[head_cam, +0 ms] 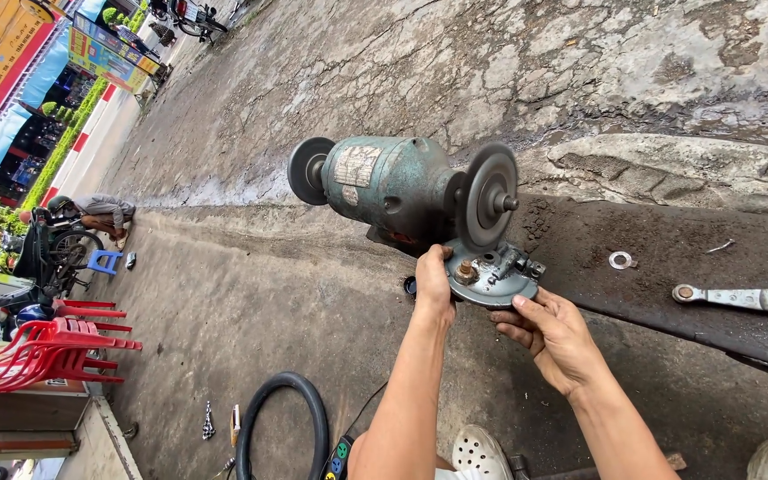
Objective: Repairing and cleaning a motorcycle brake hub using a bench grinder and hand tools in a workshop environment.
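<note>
I hold a round grey metal plate with a bolt and small fittings on its face (491, 274) between both hands, right in front of the old green bench grinder with two grey grinding wheels (402, 187) that sits on the concrete ground (251, 293). My left hand (435, 280) is curled over the plate's left edge, fingers closed on the rim. My right hand (555, 333) supports the plate from below and the right, thumb stretched along its lower edge, fingers half bent under it. The plate sits just under the nearer grinding wheel (489, 196), close to touching it. To the right, on a dark patch of ground, lie a small metal washer (620, 260) and a flat silver wrench (738, 299), well apart from my hands. A black rubber tube (279, 418) loops by my leg.
</note>
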